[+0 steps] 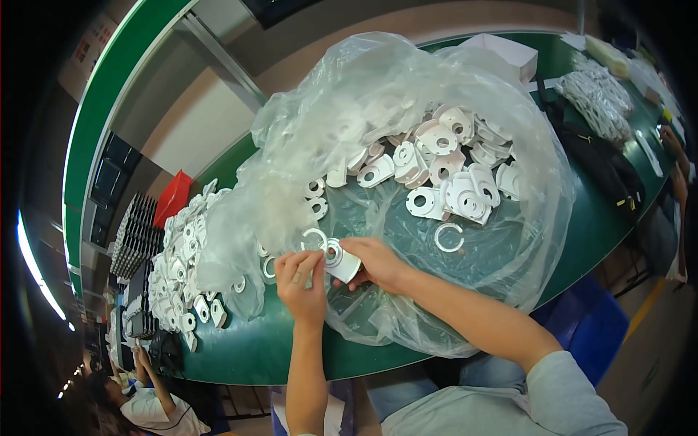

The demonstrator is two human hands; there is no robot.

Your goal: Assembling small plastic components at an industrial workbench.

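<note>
My right hand (372, 263) grips a white plastic part (347, 271) with a round, ringed end and a flat tab. Pinched in the fingers of my left hand (301, 280) is a white open ring (315, 231), close against the part's round end. Whether the two touch is unclear. Both hands are over a clear plastic bag (378, 320) spread open on the green table. Inside it, beyond my hands, lies a heap of similar white parts (440, 142). One loose open ring (439, 238) rests on the plastic to the right of my hands.
More white parts (178, 272) are piled on the table (262, 349) at left, near a red bin (172, 198) and stacked dark trays (136, 236). A white box (509, 52), a black bag (600, 171) and wrapped white pieces (596, 94) lie far right. Other people sit at both sides.
</note>
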